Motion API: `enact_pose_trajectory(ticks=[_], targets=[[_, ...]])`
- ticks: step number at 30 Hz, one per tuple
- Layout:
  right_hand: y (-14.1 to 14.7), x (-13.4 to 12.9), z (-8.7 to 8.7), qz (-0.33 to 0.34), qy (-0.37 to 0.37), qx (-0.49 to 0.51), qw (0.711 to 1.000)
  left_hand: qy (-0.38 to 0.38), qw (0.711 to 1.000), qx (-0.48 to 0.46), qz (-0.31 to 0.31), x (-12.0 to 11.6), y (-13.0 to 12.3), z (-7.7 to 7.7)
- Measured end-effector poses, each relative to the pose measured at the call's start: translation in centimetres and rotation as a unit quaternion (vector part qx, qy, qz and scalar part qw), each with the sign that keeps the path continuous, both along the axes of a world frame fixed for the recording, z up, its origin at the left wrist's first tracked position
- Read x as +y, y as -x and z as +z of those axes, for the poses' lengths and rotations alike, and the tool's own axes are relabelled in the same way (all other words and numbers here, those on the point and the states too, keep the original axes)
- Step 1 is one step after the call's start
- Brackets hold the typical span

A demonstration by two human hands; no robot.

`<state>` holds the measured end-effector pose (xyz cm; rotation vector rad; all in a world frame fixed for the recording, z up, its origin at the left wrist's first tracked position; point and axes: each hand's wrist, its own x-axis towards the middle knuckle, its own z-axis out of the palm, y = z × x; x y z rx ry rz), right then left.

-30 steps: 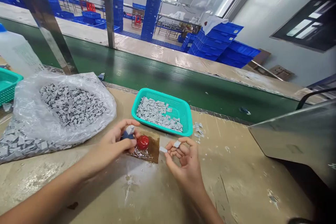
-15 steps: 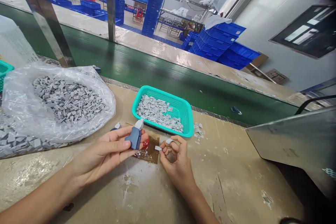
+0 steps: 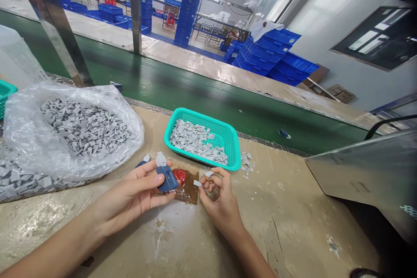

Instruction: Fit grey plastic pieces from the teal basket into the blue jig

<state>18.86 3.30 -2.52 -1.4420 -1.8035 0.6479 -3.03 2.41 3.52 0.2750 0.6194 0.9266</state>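
Note:
My left hand [image 3: 130,193] grips a dark blue plastic holder [image 3: 168,178] with a white piece [image 3: 160,159] at its top end. My right hand [image 3: 220,195] pinches a small pale grey part [image 3: 208,174] between its fingertips, and a second grey part [image 3: 197,183] sits at its fingers' edge. Between my hands, a red blob or cap [image 3: 180,176] rests on a brown stained sheet [image 3: 189,193]. A smaller blue and white item [image 3: 142,162] lies behind my left fingers. Just beyond, a teal basket [image 3: 200,139] holds many grey parts.
A clear plastic bag [image 3: 29,147] of grey parts lies at left on the tan work table [image 3: 270,213]. Loose grey parts [image 3: 246,160] sit right of the basket. A green conveyor belt [image 3: 182,91] runs behind the table, and a steel panel [image 3: 361,169] stands at right.
The blue holder has turned and shifted toward the red blob, which it partly covered half a second ago and now leaves visible. My right hand has moved slightly closer to the stained sheet.

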Motion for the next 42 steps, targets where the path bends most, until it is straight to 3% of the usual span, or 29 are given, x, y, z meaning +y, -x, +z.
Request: enact_pose_trajectory(ticks=[7, 13, 20, 28, 31, 35, 39, 42], targets=[[0.0, 0.3, 0.4, 0.002, 0.015, -0.008, 1.0, -0.001, 0.998, 0.063, -0.004, 0.2, -0.2, 0.1], [0.0, -0.3, 1.2, 0.008, 0.018, -0.003, 1.0, -0.051, 0.993, 0.104, -0.003, -0.2, -0.6, -0.6], [0.9, -0.5, 5.1, -0.011, 0.045, 0.169, 0.985, -0.17, 0.965, 0.199, -0.008, -0.5, -1.2, -0.8], [2.7, -1.5, 6.4, 0.065, 0.109, 0.339, 0.932, -0.22, 0.932, 0.286, -0.004, -1.2, -1.9, -1.5], [3.4, -2.3, 6.9, 0.081, 0.109, 0.314, 0.94, -0.267, 0.912, 0.312, 0.006, -1.4, -2.0, -1.5], [3.8, -2.8, 7.3, 0.06, 0.033, 0.191, 0.979, -0.316, 0.885, 0.342, 0.006, -1.6, -1.9, -1.6], [3.8, -2.9, 7.2, 0.075, -0.008, 0.131, 0.989, -0.341, 0.865, 0.368, 0.005, -1.8, -1.7, -1.5], [3.7, -3.1, 7.1, 0.077, -0.003, 0.109, 0.991, -0.415, 0.803, 0.427, -0.004, -1.9, -1.5, -1.2]])
